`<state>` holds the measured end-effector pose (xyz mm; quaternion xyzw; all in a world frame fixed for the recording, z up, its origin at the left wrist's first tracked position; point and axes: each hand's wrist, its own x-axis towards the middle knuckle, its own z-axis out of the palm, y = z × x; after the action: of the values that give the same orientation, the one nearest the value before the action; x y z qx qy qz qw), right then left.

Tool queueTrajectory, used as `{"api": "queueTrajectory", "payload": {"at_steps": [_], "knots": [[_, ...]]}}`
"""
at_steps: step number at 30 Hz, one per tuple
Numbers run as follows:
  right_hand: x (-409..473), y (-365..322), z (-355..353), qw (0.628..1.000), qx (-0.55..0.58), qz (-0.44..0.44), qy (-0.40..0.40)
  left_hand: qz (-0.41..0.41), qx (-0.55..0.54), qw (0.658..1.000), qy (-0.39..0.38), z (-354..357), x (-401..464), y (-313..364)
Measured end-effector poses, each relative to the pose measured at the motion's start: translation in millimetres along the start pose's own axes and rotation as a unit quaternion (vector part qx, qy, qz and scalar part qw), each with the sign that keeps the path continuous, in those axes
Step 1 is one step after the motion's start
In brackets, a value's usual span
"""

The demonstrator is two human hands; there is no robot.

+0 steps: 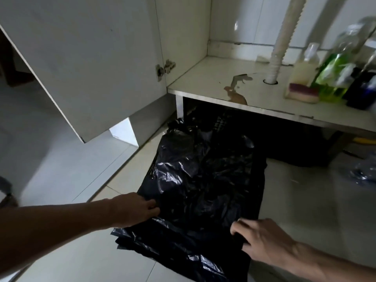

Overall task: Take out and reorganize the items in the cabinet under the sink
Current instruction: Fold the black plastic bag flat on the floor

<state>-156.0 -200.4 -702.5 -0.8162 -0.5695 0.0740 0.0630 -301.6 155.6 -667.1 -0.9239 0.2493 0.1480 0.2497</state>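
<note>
on the tiled floor (85, 176) in front of the open cabinet i see a black plastic bag (203, 180) spread out flat and crumpled, its far end reaching under the cabinet base. my left hand (134, 208) sits at the bag's left edge, fingers curled onto the plastic, looks like a pinch on it. my right hand (262, 241) is at the bag's near right edge, fingers curled over and gripping the plastic. cabinet door (81, 64) swung open on the left. inside, on the stained cabinet shelf (213, 82), a white corrugated drain hose (282, 43) runs down into a hole. right of it, close together: a pale bottle (305, 66), a green bottle (335, 76), a dark bottle (364, 88), blurred, and a pink-topped sponge (303, 94) in front of the pale bottle.
</note>
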Motion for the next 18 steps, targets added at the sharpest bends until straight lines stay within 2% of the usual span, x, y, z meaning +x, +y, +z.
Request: {"api": "queueTrajectory", "payload": {"at_steps": [2, 4, 6, 7, 9, 10, 12, 13, 16, 18], "knots": [[-4.2, -7.2, 6.6, 0.999, 0.005, -0.02, -0.037, -0.012, -0.018, 1.0, -0.011, -1.6, -0.4, 9.0], [-2.3, -17.3, 5.8, 0.996, -0.004, -0.05, -0.071, -0.029, -0.073, 0.992, -0.096, 0.6, 0.6, 16.0], [3.3, -27.0, -3.9, 0.989, 0.002, -0.07, -0.13, -0.053, -0.14, 0.966, -0.213, 0.9, 1.5, 18.7], [8.4, -29.2, -11.4, 0.986, 0.013, -0.069, -0.151, -0.074, -0.174, 0.957, -0.22, 0.6, 0.5, 19.6], [23.5, -28.3, -28.8, 0.987, 0.064, -0.053, -0.14, -0.136, -0.216, 0.955, -0.15, -8.8, 1.0, 23.4], [33.3, -25.6, -35.9, 0.987, 0.094, -0.04, -0.127, -0.191, -0.258, 0.941, -0.107, -11.8, 5.1, 26.6], [56.6, -19.3, -42.4, 0.987, 0.134, -0.019, -0.086, -0.311, -0.358, 0.879, -0.048, -17.2, 22.5, 38.9], [68.5, -16.8, -39.7, 0.988, 0.146, -0.005, -0.053, -0.362, -0.399, 0.84, -0.06, -20.7, 33.5, 45.7], [98.5, -20.7, -13.3, 0.989, 0.147, 0.023, 0.021, -0.417, -0.478, 0.751, -0.186, -18.6, 58.9, 68.5], [112.0, -28.6, 12.8, 0.994, 0.107, -0.003, 0.016, -0.4, -0.492, 0.738, -0.232, -13.0, 70.4, 76.1]]}}
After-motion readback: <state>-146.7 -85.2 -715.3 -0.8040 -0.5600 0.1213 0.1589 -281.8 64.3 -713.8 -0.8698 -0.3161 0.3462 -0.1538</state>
